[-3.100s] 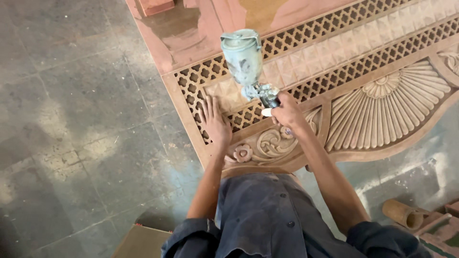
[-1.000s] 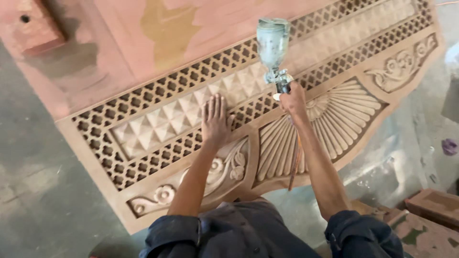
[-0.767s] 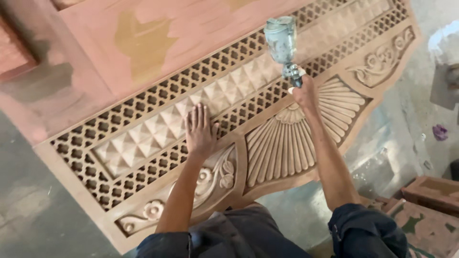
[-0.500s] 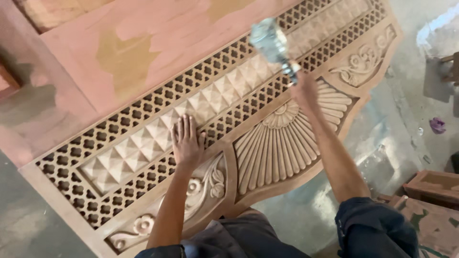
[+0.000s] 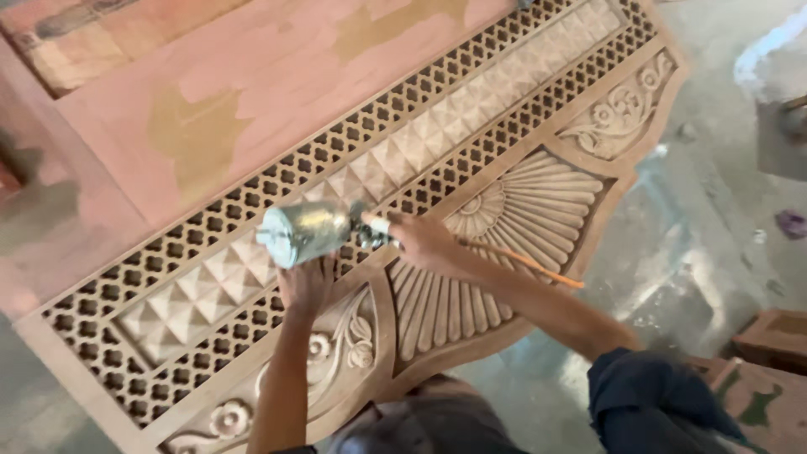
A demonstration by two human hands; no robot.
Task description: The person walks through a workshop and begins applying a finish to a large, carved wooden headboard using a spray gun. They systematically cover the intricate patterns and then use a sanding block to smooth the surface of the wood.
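Two bare hands are at work over one big carved wooden panel (image 5: 521, 210) lying flat on the grey floor (image 5: 714, 210). The right hand (image 5: 420, 242) is wrapped tight around the grip of one spray gun (image 5: 324, 231), fingers closed on it. The gun hangs just above the panel's lattice band, its long axis lying nearly level from right to left, with the metal cup (image 5: 303, 233) at the left end and its round lid facing left. What is inside the cup cannot be seen. One thin orange hose (image 5: 521, 262) trails from the right hand toward the right, across the carved fan.

The left hand (image 5: 307, 286) lies palm down with fingers spread flat on the panel, pressed against the wood just below the cup, holding nothing. It rests between the row of raised diamond shapes and the carved flower scroll. Two lattice bands run side by side along the panel, one on each side of the diamond row.
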